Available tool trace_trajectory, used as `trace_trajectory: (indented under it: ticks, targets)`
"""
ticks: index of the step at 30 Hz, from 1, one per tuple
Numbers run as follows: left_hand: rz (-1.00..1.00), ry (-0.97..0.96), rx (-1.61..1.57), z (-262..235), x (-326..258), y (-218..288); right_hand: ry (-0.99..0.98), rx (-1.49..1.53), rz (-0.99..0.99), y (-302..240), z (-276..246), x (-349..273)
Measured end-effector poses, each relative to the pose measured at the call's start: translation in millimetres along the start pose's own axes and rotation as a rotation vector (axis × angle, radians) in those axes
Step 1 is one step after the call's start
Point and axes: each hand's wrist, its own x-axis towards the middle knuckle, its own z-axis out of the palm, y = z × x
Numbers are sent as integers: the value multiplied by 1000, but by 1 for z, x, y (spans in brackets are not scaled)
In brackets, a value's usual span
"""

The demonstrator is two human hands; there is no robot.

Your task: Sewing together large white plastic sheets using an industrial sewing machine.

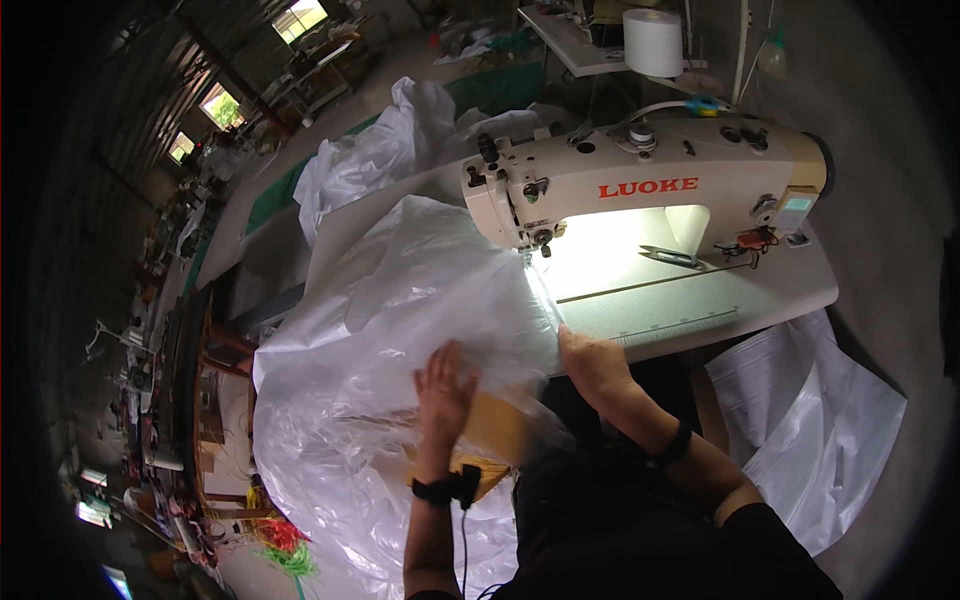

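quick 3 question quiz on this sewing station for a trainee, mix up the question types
1. True or false: the left hand lies flat on the clear plastic sheet.
2. Multiple choice: what lies on the machine bed under the sewing machine arm? A) small scissors B) a hammer C) a cup
3. Fill in: the right hand presses the sheet at the front edge of the ____.

Key:
1. True.
2. A: the small scissors lie in the lit area of the bed.
3. Sewing table.
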Motion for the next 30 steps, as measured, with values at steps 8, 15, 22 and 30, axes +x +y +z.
trace_trajectory:
  ticks: [8, 15, 22, 30]
  targets:
    - [139, -130, 41, -2, 20, -25, -37, 73, -14, -17, 0, 10]
    - [82, -301, 44, -25, 24, 1, -108, 282, -7, 2, -17, 9]
    - [410, -257, -207, -23, 18, 38, 89, 311, -4, 10, -9, 22]
    - [296, -227, -325, -13, 1, 46, 69, 456, 122, 35, -35, 12]
